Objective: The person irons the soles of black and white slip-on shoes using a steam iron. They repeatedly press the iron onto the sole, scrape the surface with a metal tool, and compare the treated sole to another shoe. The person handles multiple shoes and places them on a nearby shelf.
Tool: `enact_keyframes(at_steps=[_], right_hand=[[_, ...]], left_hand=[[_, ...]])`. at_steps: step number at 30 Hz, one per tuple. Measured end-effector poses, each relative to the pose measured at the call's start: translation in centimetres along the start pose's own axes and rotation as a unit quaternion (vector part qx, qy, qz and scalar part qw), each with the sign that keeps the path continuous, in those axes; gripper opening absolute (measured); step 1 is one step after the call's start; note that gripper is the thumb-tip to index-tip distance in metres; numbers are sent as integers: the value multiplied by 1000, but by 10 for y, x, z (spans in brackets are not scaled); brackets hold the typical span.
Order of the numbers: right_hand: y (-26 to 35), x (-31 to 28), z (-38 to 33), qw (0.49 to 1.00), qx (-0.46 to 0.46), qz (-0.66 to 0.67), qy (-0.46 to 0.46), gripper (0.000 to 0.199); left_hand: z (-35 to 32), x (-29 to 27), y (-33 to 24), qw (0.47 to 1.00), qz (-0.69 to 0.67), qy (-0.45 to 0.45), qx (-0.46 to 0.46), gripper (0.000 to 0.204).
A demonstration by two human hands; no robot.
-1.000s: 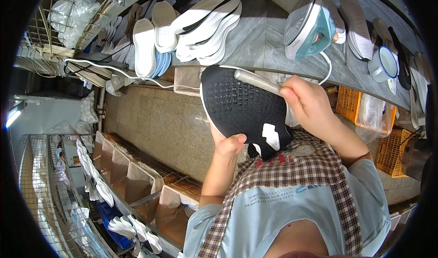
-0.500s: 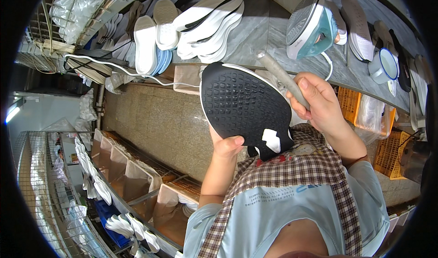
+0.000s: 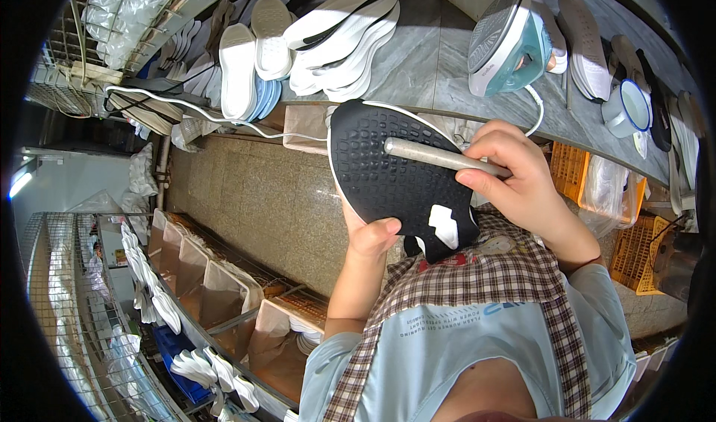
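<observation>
A shoe sole (image 3: pixel 365 176) faces me, its black textured tread toward the camera, with a thin white rim and a white patch near its lower end. My left hand (image 3: pixel 371 237) grips its left edge, thumb on the tread and the other fingers hidden behind. In my right hand (image 3: pixel 514 172) is a grey metal rod (image 3: pixel 432 154), closed between thumb and fingers. The rod lies across the sole's upper middle, its rounded tip over the tread. Whether rod and tread touch, I cannot tell.
On the grey bench (image 3: pixel 436 57) ahead stand stacked white soles (image 3: pixel 350 49), a teal iron (image 3: pixel 509 49) and a white enamel mug (image 3: pixel 626 109). A white cord (image 3: pixel 224 124) runs along its edge. Orange crates (image 3: pixel 638 254) stand right; cloth-lined bins (image 3: pixel 216 265) and wire racks line the left.
My right hand has swung the rod down from its raised position, so its tip now lies over the tread. The sole and my left hand hold almost the same place.
</observation>
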State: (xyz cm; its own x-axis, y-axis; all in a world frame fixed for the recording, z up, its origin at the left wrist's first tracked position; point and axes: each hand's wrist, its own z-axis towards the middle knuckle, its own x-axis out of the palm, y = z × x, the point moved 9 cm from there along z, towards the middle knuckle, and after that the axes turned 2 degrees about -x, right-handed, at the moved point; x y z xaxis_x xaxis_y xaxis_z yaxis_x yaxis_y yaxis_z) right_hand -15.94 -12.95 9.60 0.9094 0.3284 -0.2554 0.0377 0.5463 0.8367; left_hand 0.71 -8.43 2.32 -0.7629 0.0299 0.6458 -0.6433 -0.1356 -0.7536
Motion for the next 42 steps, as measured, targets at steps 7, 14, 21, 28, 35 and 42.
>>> enact_keyframes(at_steps=[7,14,21,28,35,42], right_hand=[[4,0,5,994,1,-108,37,18],[-1,-2,7,989,10,-144,34,18],[-38,4,1,978,179,90,60,31],[-57,12,-8,913,264,306,52,39],[-61,9,-10,902,274,330,46,39],[-93,-39,-23,920,174,317,-152,21]], left_hand=[[-4,-1,1,1000,19,-9,7,93],[-6,2,1,999,31,-9,8,94],[-1,2,5,999,-29,-15,-20,93],[4,3,2,999,-32,0,-4,91],[6,7,6,999,-40,0,-13,91],[8,5,5,999,-30,-13,18,90]])
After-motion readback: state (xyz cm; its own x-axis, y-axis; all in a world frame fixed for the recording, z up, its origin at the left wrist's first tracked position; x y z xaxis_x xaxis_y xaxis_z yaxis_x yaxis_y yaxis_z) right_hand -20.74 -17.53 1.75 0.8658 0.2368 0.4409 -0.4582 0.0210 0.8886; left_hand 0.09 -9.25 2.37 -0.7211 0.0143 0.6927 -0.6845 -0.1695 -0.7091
